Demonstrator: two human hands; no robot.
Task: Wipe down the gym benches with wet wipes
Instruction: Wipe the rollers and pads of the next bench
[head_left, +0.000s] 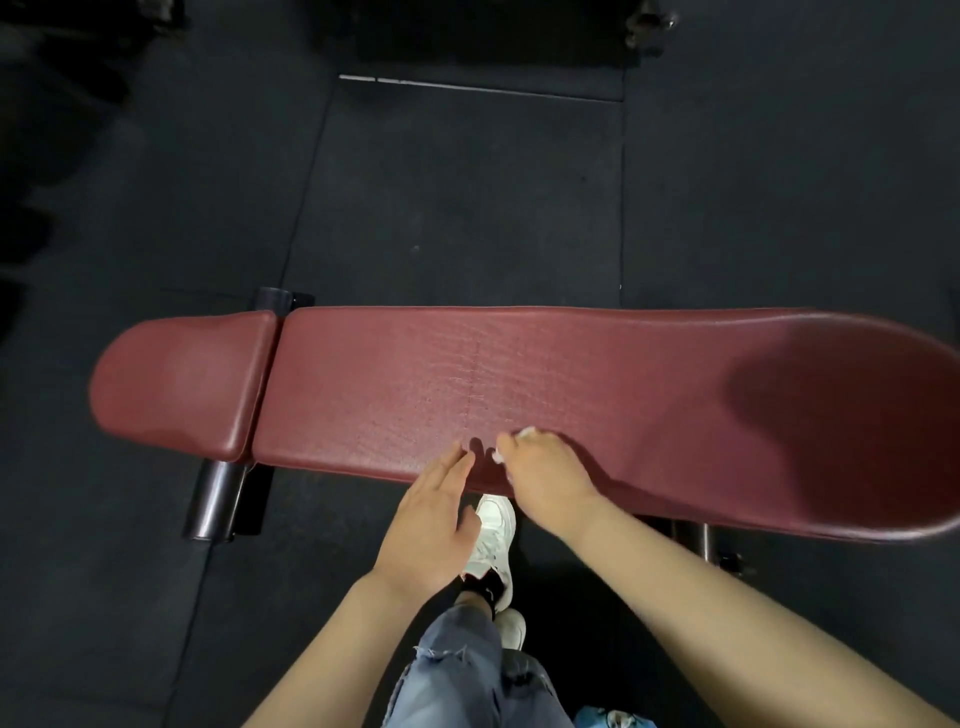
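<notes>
maroon bench (571, 384), white wipe (525, 432), black floor (467, 208)

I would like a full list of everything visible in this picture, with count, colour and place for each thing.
bench pads: two, dark red, a short one at left and a long one across the middle
bench frame: one, black, partly showing under the pads
floor mats: several, black, all around the bench
wet wipe: one, white, on the long pad's near edge, mostly hidden under the right hand
blue thing: one, bottom edge, too cropped to identify
shoes: two, white, below the bench's near edge
jeans: one pair, blue
left hand: fingers straight, tips on the pad's edge
right hand: holds the wipe on the pad
</notes>
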